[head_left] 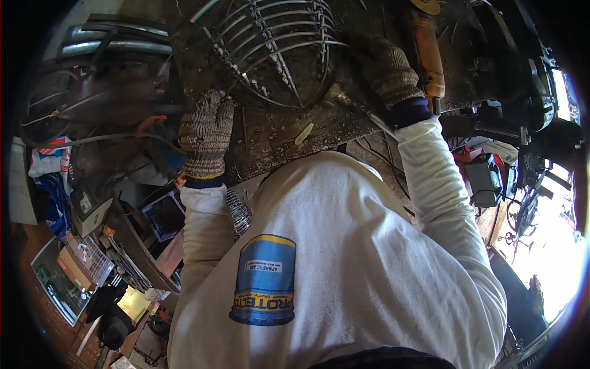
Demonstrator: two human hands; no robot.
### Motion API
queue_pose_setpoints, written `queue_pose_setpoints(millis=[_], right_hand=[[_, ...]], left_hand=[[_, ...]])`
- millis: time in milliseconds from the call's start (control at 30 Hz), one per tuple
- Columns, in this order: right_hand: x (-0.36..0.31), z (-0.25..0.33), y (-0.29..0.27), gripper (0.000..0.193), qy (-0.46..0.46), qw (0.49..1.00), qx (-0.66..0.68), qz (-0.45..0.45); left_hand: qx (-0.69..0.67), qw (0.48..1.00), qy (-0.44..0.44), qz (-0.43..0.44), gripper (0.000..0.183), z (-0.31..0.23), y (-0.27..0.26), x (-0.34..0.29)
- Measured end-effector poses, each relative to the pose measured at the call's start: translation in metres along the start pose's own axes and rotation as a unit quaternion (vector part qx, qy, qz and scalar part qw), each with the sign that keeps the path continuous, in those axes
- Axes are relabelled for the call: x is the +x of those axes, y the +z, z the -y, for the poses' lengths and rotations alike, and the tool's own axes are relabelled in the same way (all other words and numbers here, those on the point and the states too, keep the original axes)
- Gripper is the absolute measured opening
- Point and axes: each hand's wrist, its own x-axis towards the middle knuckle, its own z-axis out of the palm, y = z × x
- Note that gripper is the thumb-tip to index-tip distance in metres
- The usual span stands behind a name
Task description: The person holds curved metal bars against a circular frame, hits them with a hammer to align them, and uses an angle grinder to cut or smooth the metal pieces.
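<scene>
A cage-like frame of curved metal rods [279,55] lies on the dark workbench [258,132], with rough, knobbly strips running across its ribs. My left hand [209,126], in a striped knit glove, rests by the bench's near edge, just left of the frame's lower end. Its fingers are curled together, and whatever they may hold is too small to tell. To the right of the frame is my right hand [390,71], gloved the same way. Its fingers reach toward the end of a rib, but they blend into the dark bench and their grip is unclear.
An orange angle grinder [428,58] lies right beside my right hand. A loose tan sliver [303,134] sits near the bench edge. Metal tubes [117,47] and a cable [110,138] are at the left. Below my left forearm stands a coil of wire [238,214].
</scene>
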Motion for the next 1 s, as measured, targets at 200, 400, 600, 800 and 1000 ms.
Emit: queue_pose_setpoints(millis=[200, 400, 600, 800, 1000], right_hand=[[0.001, 0.011, -0.005, 0.034, 0.030, 0.999, 0.024, 0.018], [0.000, 0.010, -0.003, 0.034, 0.022, 0.999, 0.027, 0.005], [0.002, 0.015, -0.011, 0.037, 0.028, 0.999, 0.005, 0.022], [-0.019, 0.023, -0.028, 0.043, 0.089, 0.983, 0.131, -0.095], [-0.063, 0.028, -0.063, 0.047, 0.075, 0.971, 0.151, -0.168]], left_hand=[[0.015, 1.000, 0.004, 0.000, 0.024, 0.000, 0.002, 0.000], [0.063, 0.996, 0.040, -0.049, 0.021, 0.003, 0.011, -0.006], [0.028, 0.994, 0.065, -0.087, 0.024, 0.016, 0.026, -0.011], [0.048, 0.997, 0.049, -0.037, 0.022, 0.005, 0.013, -0.003], [0.011, 0.999, 0.018, -0.032, 0.020, 0.002, 0.009, -0.001]])
